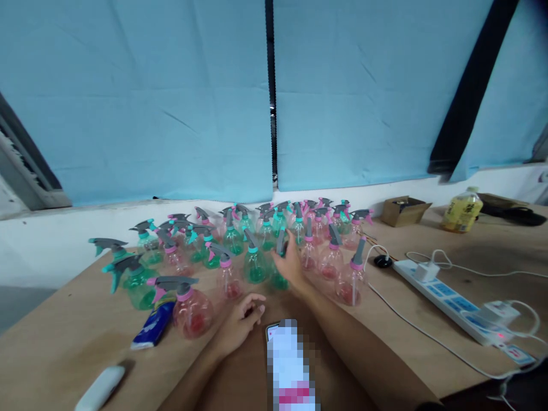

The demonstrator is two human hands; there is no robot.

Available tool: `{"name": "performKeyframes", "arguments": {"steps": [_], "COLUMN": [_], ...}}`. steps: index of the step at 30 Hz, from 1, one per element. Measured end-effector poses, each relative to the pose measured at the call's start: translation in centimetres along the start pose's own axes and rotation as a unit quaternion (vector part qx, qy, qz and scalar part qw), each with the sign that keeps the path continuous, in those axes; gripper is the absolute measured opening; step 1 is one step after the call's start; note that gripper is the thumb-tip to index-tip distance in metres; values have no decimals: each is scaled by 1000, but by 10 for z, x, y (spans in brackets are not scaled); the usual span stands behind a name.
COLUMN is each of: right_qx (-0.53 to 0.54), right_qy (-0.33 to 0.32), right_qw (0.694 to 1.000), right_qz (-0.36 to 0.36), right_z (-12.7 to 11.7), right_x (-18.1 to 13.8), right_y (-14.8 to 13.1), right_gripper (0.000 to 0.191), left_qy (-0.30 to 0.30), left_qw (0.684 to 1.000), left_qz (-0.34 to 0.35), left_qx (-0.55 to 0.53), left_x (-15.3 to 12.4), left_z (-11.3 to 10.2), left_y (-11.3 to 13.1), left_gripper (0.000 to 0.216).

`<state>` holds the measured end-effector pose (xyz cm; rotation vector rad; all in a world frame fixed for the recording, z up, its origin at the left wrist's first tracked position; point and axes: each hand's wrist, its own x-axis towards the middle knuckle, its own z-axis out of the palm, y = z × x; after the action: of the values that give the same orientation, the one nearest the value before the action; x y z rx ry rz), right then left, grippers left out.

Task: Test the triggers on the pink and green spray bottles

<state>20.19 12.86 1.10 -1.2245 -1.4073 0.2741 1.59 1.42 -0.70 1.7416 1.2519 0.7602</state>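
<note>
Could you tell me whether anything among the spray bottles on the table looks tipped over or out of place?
Mostly they stand upright. One pink spray bottle at the near left edge leans over, apart from the rows, beside a blue packet. Nothing looks spilled.

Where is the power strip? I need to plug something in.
In the head view, the white power strip lies on the table's right side, right of the spray bottles, with chargers plugged in.

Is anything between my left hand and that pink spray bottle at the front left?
Nothing visible. The left hand rests curled on the table, and only bare wood lies between it and the pink spray bottle; the blue tube lies beyond it.
</note>
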Motion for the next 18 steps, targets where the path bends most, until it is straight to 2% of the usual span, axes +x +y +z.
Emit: {"name": "performKeyframes", "arguments": {"steps": [3,5,8,11,13,15,18], "right_qx": [22,67,175,297,343,355,350], "right_qy": [-35,-70,-151,-293,-363,-388,-397], "right_qw": [999,995,972,908,865,850,848], "right_qz": [27,29,33,39,34,28,19], "right_z": [-4,-6,-9,-14,-18,-22,-25], "right_x": [3,6,11,17,19,19,18], "right_y": [-6,-7,-5,-3,-4,-6,-12], "right_gripper": [49,36,33,32,31,30,25], "left_qy": [-3,-1,1,2,4,5,6], "left_qw": [1000,1000,1000,1000,1000,1000,1000], "left_qz": [4,7,9,6,5,7,6], "left_qx": [3,2,-2,-10,-17,-24,-31], "left_x": [0,1,1,2,2,2,2], "left_z": [0,0,0,-1,0,0,1], "left_y": [0,-2,-4,-6,-7,-7,-8], "left_gripper": [38,38,40,41,41,40,40]}}
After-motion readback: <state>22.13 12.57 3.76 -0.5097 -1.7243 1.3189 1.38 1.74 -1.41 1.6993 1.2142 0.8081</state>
